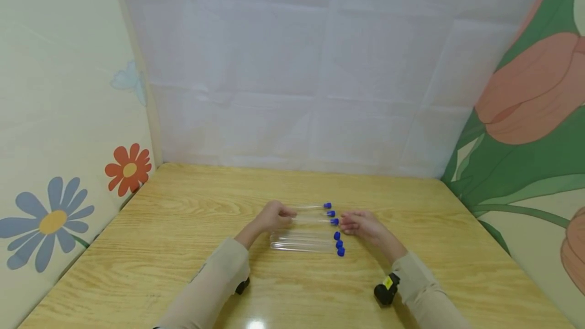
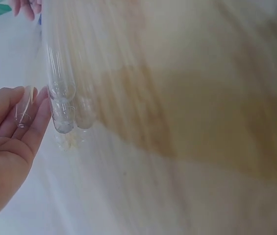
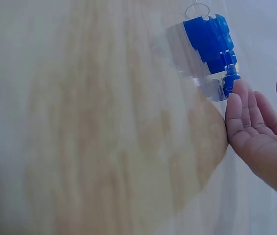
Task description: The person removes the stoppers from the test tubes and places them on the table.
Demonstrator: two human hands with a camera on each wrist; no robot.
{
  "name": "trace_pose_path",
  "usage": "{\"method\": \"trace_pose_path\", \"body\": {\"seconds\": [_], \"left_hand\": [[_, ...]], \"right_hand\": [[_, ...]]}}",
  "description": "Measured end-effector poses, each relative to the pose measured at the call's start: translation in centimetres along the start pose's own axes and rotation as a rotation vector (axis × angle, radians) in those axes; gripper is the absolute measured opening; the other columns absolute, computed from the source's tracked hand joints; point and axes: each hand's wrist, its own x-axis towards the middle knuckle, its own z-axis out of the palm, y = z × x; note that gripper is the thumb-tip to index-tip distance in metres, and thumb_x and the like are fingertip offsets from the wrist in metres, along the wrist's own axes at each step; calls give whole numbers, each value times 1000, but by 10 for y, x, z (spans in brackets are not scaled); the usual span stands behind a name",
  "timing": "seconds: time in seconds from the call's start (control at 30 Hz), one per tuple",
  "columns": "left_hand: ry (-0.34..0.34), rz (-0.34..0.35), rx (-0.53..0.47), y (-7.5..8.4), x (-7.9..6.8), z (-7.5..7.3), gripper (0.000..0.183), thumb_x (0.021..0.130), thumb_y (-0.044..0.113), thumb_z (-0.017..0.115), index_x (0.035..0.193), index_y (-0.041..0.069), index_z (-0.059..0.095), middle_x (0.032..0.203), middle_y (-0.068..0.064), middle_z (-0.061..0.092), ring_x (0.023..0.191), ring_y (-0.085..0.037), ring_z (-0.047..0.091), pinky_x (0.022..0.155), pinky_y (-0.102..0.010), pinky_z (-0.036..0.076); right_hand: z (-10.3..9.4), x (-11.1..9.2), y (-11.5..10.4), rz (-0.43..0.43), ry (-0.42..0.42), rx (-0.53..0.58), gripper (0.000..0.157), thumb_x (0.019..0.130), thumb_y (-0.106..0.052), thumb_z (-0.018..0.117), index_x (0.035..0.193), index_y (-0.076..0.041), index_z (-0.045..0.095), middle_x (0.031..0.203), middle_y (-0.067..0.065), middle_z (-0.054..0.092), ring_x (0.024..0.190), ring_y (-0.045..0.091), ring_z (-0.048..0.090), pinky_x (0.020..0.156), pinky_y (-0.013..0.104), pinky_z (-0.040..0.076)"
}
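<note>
Several clear test tubes [image 1: 301,247] with blue caps lie roughly parallel on the wooden table, caps to the right. My left hand [image 1: 276,216] is at the rounded ends of the farther tubes. In the left wrist view, its thumb and fingers pinch the rounded end of one test tube [image 2: 23,115], beside a bunch of other tubes [image 2: 62,110]. At the cap side is my right hand [image 1: 363,225], its fingers loosely extended and holding nothing. The right wrist view has its fingertips [image 3: 235,105] right by the nearest blue cap [image 3: 230,83].
The wooden table [image 1: 192,207] reaches back to a white cloth backdrop [image 1: 292,75]. Flower-printed panels [image 1: 55,116] stand along the left and right sides. A black wrist camera [image 1: 386,289] sits under the right forearm.
</note>
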Motion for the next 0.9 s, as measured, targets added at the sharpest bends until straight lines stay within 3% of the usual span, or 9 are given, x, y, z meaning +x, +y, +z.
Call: {"method": "trace_pose_path", "body": {"seconds": [0.3,0.53,0.77,0.9], "left_hand": [[14,-78,-238,-1,-1,-1,22,86,-1,55,107,-9,60,91,-18,65,77,-26,64,67,-29,53],[53,-81,-361,9,-3,-7,27,86,3,57,109,-12,58,93,-21,64,82,-38,61,73,-34,52],[52,-90,-466,28,-9,-17,30,85,3,58,109,-16,55,96,-22,63,85,-42,59,76,-38,50],[50,-85,-551,34,-16,-20,31,86,2,58,110,-17,53,93,-23,63,87,-42,58,77,-42,50]], "right_hand": [[-1,-7,-1,-26,-11,2,29,94,-8,43,110,16,47,82,7,64,74,14,62,71,27,51],[-1,-10,-9,-102,-23,2,18,94,-5,41,92,-4,59,83,8,64,75,15,61,71,26,51],[3,-19,-21,-139,47,-96,25,95,-10,42,105,10,52,87,6,62,81,15,60,78,29,49],[10,-27,-30,-149,68,-157,27,95,-15,45,105,9,51,86,3,62,83,16,60,82,34,48]]}}
